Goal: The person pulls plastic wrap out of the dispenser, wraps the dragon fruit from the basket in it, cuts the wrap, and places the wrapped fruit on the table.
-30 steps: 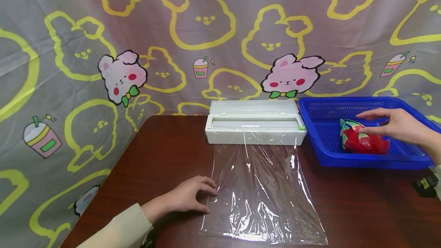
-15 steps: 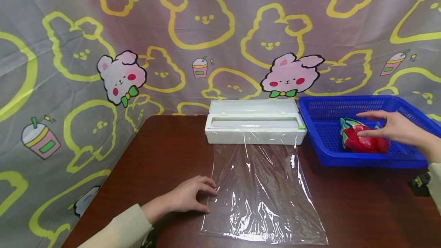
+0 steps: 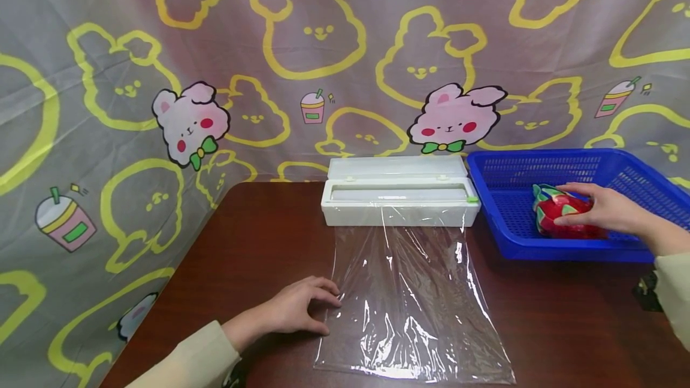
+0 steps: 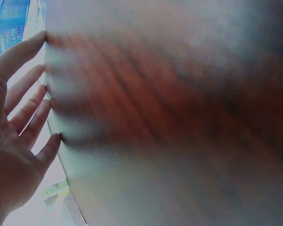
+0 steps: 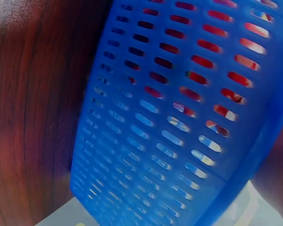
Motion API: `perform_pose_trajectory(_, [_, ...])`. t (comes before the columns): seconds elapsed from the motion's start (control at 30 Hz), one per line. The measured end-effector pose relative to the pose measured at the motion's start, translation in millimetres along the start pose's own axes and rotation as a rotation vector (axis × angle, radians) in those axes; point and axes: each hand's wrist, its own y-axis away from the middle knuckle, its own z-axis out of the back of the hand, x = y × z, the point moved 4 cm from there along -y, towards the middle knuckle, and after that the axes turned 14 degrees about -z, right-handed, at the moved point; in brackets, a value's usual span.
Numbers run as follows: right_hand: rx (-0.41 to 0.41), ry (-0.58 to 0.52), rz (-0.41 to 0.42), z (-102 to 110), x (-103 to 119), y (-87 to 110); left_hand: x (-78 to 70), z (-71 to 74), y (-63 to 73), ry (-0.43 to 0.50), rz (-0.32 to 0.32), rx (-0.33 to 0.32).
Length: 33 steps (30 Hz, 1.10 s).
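In the head view, my right hand point(image 3: 609, 211) reaches into the blue basket point(image 3: 539, 250) and grips a red dragon fruit point(image 3: 547, 214) with green-tipped scales, thumb at its near side and fingers over its far side. From the right wrist, the basket's slotted wall point(image 5: 146, 136) hides the hand, and red shows through the slots. My left hand point(image 3: 293, 310) rests fingertips-down on the table, right at the left edge of a sheet of clear cling film point(image 3: 404, 304). Its fingers point(image 4: 30, 120) are spread and relaxed. The film runs from a white dispenser box point(image 3: 399, 214).
The dispenser stands at the back middle of the dark wooden table point(image 3: 259, 238), its lid point(image 3: 396, 166) raised and a green cutter slider point(image 3: 472, 200) at its right end. A patterned curtain point(image 3: 345, 64) hangs behind the table and along its left side.
My right hand has come down and slightly left onto the dragon fruit, its fingers closing around it. The left hand, film and dispenser have stayed where they were.
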Motion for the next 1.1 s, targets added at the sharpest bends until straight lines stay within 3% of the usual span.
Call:
perform_pose_trajectory(0.4, [0.049,-0.021,-0.011,-14,-15,-9.8,1.4,-0.5,-0.9,0.019,0.049,0.025])
perform_pose_trajectory(0.63, [0.026,0.013,0.018,-16,-14,-14.3,0.8,-0.4,-1.0,0.024,0.046,0.024])
perform_pose_trajectory(0.87, [0.044,0.047,-0.03,-14,-16,-17.0,1.0,-0.6,-0.9,0.021,0.044,0.019])
perform_pose_trajectory(1.1, [0.024,0.032,-0.027,-14,-15,-13.8,1.5,-0.9,-0.9,0.016,0.041,0.022])
